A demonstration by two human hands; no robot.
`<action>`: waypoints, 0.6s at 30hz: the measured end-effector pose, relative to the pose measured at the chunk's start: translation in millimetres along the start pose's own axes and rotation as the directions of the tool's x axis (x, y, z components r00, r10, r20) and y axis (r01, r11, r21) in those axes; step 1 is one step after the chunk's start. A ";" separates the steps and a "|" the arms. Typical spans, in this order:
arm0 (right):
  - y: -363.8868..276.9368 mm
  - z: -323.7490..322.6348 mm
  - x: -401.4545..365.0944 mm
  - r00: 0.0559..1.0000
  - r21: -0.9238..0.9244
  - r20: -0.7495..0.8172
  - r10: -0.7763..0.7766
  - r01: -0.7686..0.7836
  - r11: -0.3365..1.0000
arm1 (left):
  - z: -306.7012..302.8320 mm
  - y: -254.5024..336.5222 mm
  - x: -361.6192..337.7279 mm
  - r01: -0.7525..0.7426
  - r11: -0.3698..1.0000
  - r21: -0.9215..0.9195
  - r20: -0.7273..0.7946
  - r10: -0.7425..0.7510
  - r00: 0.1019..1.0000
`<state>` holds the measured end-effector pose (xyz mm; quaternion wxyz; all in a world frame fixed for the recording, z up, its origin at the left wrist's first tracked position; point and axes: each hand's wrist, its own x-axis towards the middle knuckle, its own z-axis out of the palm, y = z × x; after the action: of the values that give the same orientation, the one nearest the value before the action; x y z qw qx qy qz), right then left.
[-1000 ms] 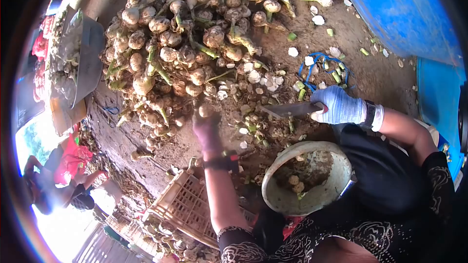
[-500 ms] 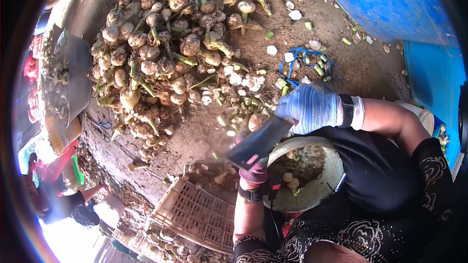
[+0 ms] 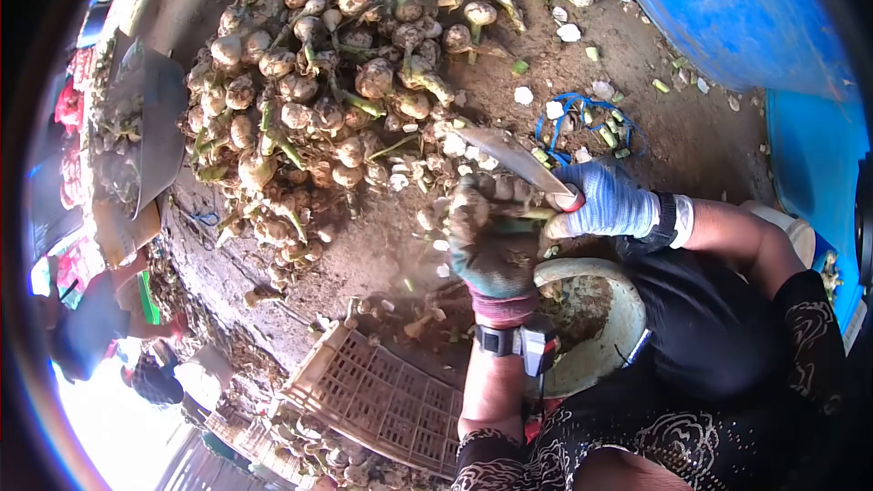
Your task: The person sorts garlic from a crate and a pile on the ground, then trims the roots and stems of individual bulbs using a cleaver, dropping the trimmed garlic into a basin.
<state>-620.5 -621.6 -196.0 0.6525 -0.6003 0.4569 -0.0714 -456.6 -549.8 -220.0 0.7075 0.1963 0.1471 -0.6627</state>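
Observation:
My right hand, in a blue and white striped glove, grips a knife whose blade points up and left. My left hand, in a dirty green glove with a pink cuff, is closed around a bulb, mostly hidden by the fingers. A pale green stalk sticks out of it towards my right thumb, just below the knife handle. Both hands are above the upper rim of a round pale tub. Beyond them lies a large heap of dirt-covered bulbs with green stalks.
Cut stalk pieces, white scraps and a blue cord litter the ground. Blue barrels stand at upper right. A plastic crate lies at the bottom, a grey basin is at left, and another person is at lower left.
The knife has swung from pointing down-left over my left hand to pointing up-left. My left hand has moved up beside my right hand, and its stalk now shows. The view has shifted slightly.

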 end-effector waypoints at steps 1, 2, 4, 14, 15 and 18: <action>5.1 5.8 2.0 0.999 0.130 -0.046 -0.009 0.015 0.991 | -4.8 -5.4 1.6 -0.040 0.999 -0.027 -0.027 0.039 0.999; 13.1 5.5 6.1 0.998 0.154 -0.060 0.021 -0.011 0.988 | -7.6 -5.1 -0.8 -0.032 0.999 0.007 -0.065 0.033 0.997; 27.4 2.6 15.2 0.992 0.255 -0.129 0.007 0.026 0.967 | -1.8 0.4 -7.2 0.027 0.987 0.158 -0.124 -0.007 0.992; 34.4 -0.4 17.5 0.989 -0.117 0.132 0.068 -0.053 0.992 | -7.1 0.8 -17.4 -0.017 0.931 0.366 -0.188 0.092 0.978; 44.9 3.8 16.3 0.936 -0.263 0.258 0.241 -0.172 0.949 | -17.1 5.7 -20.9 -0.055 0.976 0.210 -0.045 0.065 0.997; 79.1 10.2 -1.5 0.961 -0.196 0.261 0.091 -0.040 0.980 | -12.4 48.0 -32.5 0.141 0.641 0.755 0.224 -0.453 0.863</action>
<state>-650.5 -592.0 -263.8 0.6506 -0.6480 0.3887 0.0758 -410.7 -513.2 -211.6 0.4667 0.2909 -0.2368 -0.8009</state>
